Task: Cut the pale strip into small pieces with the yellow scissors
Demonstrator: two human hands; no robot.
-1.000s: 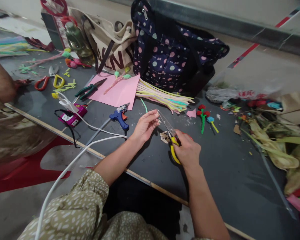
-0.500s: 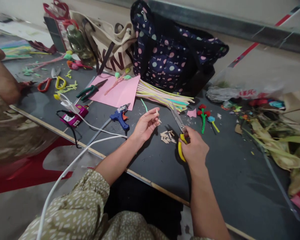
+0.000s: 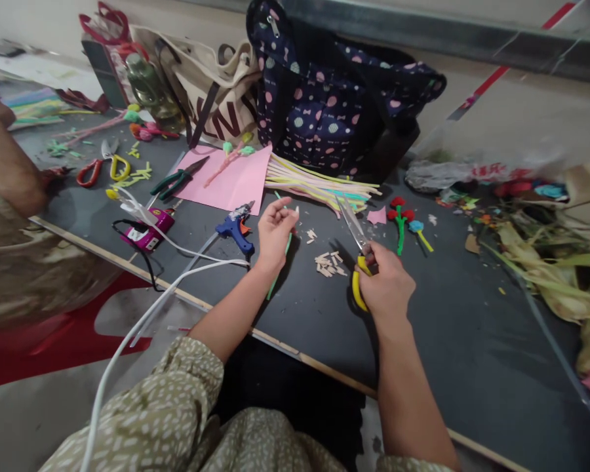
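Right hand [image 3: 386,285] grips yellow-handled scissors [image 3: 356,252], blades apart; left hand [image 3: 274,231] pinches a green pipe cleaner [image 3: 281,259]. I'd worry the blades nick fingers, or scatter the cut bits [image 3: 328,263].

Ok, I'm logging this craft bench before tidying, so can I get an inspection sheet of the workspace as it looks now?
Surface: dark table, scraps scattered over it.
Job's things: yellow-handled scissors in right hand; green pipe cleaner under left hand; pile of cut tan pieces between the hands.
Clutter: glue gun, pink paper, pipe cleaner bundle, green pliers, second scissors, small flowers, dried leaves.
Hands: left fingers curled; right closed on scissors.
Cables: white cable, black cable.
Surroundings: polka-dot bag, canvas tote, another person's arm.
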